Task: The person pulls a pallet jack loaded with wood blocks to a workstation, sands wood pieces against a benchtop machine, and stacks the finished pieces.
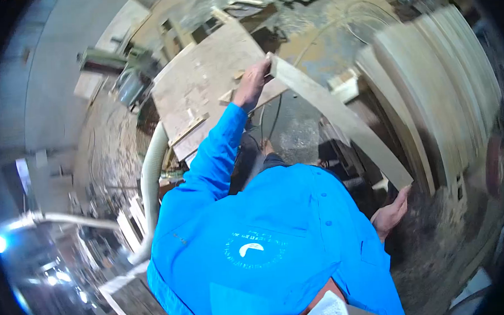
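Note:
A long, flat, slightly curved wooden board (341, 118) runs diagonally in front of my body. My left hand (252, 84), arm stretched forward, grips its far end. At the near end, my right hand (390, 213) holds the board by its edge, with the thumb side against the wood; some of its fingers are hidden. Left of the board is a worktable with a pale wooden top (202, 80), and small wood strips (190, 129) lie on it.
A large stack of curved wooden panels (436, 91) stands on the right, close to the board. A pale flexible hose (150, 180) runs along the left by a greenish motor (134, 84). Sawdust and a cable (364, 23) lie on the floor ahead.

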{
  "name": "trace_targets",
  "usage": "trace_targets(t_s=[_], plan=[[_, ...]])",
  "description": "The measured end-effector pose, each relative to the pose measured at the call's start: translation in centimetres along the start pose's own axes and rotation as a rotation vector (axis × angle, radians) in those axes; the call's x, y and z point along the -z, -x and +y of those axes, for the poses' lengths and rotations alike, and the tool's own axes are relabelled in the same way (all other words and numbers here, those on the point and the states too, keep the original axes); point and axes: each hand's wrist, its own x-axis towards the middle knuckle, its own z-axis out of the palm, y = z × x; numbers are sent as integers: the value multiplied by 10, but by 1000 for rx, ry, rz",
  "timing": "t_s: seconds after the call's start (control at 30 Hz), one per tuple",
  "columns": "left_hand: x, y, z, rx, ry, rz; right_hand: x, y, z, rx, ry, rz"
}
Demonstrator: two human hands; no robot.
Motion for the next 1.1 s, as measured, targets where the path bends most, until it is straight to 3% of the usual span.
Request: trace_targets(t_s=[0.03,0.17,0.23,0.27,0.3,0.4,0.47,0.57,0.63,0.67,0.73,0.77,0.83,0.87,0.9,0.97,1.1], plan=[[44,12,-21,-71,-162,127,-20,-2,0,19,4,-39],[155,99,7,65,28,503,-128,7,-12,250,67,-448],[232,135,-21,84,93,675,-201,0,4,141,-115,-719],[273,153,-37,71,63,735,-243,6,-2,42,-30,-779],[309,168,-50,63,30,791,-290,-5,35,-60,-183,-785],[375,195,-54,2,373,833,-421,23,4,-162,-105,-1002],[426,205,-75,-1,445,846,-504,17,25,-313,-99,-1087],[493,212,-106,15,487,871,-599,10,41,-358,-26,-1275],[521,213,-120,43,497,918,-641,11,39,-235,308,-1599],[532,214,-127,18,481,865,-658,11,41,-244,329,-1599],[546,213,-133,41,449,835,-679,15,42,98,472,-1680],[549,216,-137,45,461,839,-683,16,43,97,486,-1682],[538,222,-117,75,434,778,-688,27,30,291,657,-1771],[535,228,-115,82,405,741,-696,33,17,518,882,-1866],[528,234,-115,101,412,743,-693,36,23,498,891,-1872],[516,238,-116,39,289,726,-686,37,32,1066,831,-1742],[498,245,-143,-32,418,822,-669,39,32,1095,894,-1703]])
